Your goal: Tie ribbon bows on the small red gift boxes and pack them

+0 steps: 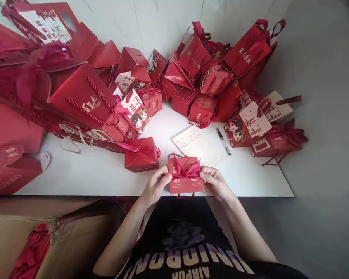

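One black shirt [189,221]; two hands [156,185] [218,184] pinching one ribbon [192,172] — on one red box [186,187].

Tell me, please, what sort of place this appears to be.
Probably a gift-packaging workspace, judging by the many red boxes, the lined notepad and the ribbon-tied box nearest the person.

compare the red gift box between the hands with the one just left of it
The centre gift box sits between the left hand and right hand; the left gift box stands apart from them. The centre gift box shows pale print; the left gift box's top looks plain. The centre gift box's bow sits centrally; the left gift box's ribbon loops near its right end. Both are red and ribboned.
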The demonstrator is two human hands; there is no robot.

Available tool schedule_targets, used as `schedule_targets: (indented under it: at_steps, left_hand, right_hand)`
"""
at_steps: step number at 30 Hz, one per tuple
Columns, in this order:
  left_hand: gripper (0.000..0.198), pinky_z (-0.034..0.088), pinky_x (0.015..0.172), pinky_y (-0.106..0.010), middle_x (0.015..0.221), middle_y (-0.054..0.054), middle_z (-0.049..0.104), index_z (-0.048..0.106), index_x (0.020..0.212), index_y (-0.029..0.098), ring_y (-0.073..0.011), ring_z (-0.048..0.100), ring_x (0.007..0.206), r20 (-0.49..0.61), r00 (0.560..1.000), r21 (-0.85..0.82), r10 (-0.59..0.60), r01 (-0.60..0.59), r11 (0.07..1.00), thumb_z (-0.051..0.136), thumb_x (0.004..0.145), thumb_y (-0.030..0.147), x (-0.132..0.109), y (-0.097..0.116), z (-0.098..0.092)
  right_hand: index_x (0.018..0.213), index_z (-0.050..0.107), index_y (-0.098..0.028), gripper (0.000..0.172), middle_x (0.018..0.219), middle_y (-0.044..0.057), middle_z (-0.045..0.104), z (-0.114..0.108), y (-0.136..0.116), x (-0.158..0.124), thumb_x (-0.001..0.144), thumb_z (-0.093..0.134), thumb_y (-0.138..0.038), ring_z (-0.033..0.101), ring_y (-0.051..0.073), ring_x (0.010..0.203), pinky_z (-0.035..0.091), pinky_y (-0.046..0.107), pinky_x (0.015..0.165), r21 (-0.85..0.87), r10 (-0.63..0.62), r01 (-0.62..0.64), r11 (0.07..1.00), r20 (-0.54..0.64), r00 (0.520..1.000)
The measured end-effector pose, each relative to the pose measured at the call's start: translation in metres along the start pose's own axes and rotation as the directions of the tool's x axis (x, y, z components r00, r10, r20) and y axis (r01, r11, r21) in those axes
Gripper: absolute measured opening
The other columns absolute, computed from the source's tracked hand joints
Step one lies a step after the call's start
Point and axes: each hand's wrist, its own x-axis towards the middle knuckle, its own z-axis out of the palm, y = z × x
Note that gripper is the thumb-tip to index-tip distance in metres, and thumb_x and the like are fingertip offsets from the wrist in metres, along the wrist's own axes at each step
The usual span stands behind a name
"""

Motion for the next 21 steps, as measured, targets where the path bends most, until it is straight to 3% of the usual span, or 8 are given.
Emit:
schedule_targets:
  at_steps: [6, 9, 12, 15, 17, 19, 21]
  left_hand:
    - [0.032, 0.028, 0.055, -0.023, 0.062, 0.004, 0.031, 0.030, 0.062, 0.019, -0.0096, 0.029, 0.058, -0.022, 1.000, 0.015, 0.008, -0.008, 1.000, 0.045, 0.085, 0.037, 0.006, 0.002, 0.004]
    - [0.033, 0.027, 0.053, -0.023, 0.060, 0.005, 0.029, 0.029, 0.061, 0.019, -0.0094, 0.028, 0.055, -0.057, 0.998, 0.123, -0.028, 0.035, 0.992, 0.047, 0.083, 0.036, 0.005, 0.007, 0.003]
    - [0.022, 0.035, 0.059, -0.024, 0.066, 0.004, 0.038, 0.037, 0.069, 0.020, -0.0107, 0.039, 0.061, -0.104, 0.994, 0.315, 0.017, 0.016, 0.949, 0.050, 0.081, 0.033, 0.002, 0.018, 0.001]
    - [0.016, 0.041, 0.074, -0.029, 0.083, -0.001, 0.046, 0.044, 0.087, 0.020, -0.0150, 0.048, 0.079, -0.118, 0.954, 0.503, 0.277, -0.183, 0.845, 0.055, 0.077, 0.027, -0.001, 0.033, 0.003]
    - [0.018, 0.042, 0.079, -0.032, 0.089, -0.004, 0.048, 0.048, 0.092, 0.019, -0.0175, 0.048, 0.086, -0.056, 0.894, 0.619, 0.445, -0.319, 0.718, 0.056, 0.076, 0.025, -0.001, 0.042, 0.009]
    - [0.010, 0.041, 0.081, -0.033, 0.088, -0.004, 0.051, 0.053, 0.088, 0.019, -0.0180, 0.048, 0.087, 0.036, 0.849, 0.726, 0.527, -0.385, 0.570, 0.056, 0.079, 0.022, 0.001, 0.048, 0.015]
    - [0.005, 0.040, 0.080, -0.033, 0.084, -0.003, 0.054, 0.057, 0.080, 0.019, -0.0177, 0.048, 0.083, 0.110, 0.831, 0.810, 0.546, -0.393, 0.436, 0.054, 0.082, 0.022, 0.005, 0.048, 0.019]
  right_hand:
    - [0.048, 0.040, -0.018, 0.045, 0.052, -0.005, 0.033, -0.004, 0.001, 0.005, 0.071, 0.067, -0.046, 0.026, 0.007, 0.048, 0.022, 0.024, 0.049, -0.063, 0.015, -0.015, 0.998, 0.007, 1.000]
    - [0.051, 0.041, -0.019, 0.044, 0.052, -0.005, 0.033, -0.008, -0.007, 0.002, 0.074, 0.063, -0.049, 0.027, 0.008, 0.049, 0.023, 0.024, 0.049, -0.191, 0.029, -0.025, 0.981, 0.016, 0.999]
    - [0.059, 0.046, -0.020, 0.039, 0.054, -0.004, 0.038, -0.007, -0.027, 0.001, 0.079, 0.054, -0.051, 0.033, 0.010, 0.051, 0.028, 0.026, 0.051, -0.375, -0.108, 0.070, 0.925, -0.082, 0.991]
    - [0.066, 0.050, -0.021, 0.031, 0.063, -0.001, 0.049, 0.006, -0.051, 0.007, 0.083, 0.051, -0.047, 0.045, 0.014, 0.061, 0.037, 0.028, 0.061, -0.659, -0.346, 0.156, 0.736, -0.168, 0.923]
    - [0.068, 0.055, -0.021, 0.025, 0.071, 0.001, 0.055, 0.020, -0.063, 0.016, 0.082, 0.054, -0.041, 0.051, 0.017, 0.073, 0.040, 0.031, 0.071, -0.819, -0.413, 0.196, 0.539, -0.055, 0.909]
    - [0.072, 0.059, -0.020, 0.019, 0.078, 0.003, 0.058, 0.033, -0.069, 0.027, 0.082, 0.056, -0.036, 0.053, 0.018, 0.081, 0.041, 0.032, 0.076, -0.886, -0.368, 0.252, 0.390, 0.100, 0.924]
    - [0.076, 0.062, -0.020, 0.014, 0.082, 0.004, 0.059, 0.042, -0.069, 0.038, 0.081, 0.058, -0.033, 0.056, 0.018, 0.082, 0.043, 0.031, 0.075, -0.904, -0.261, 0.272, 0.330, 0.189, 0.947]
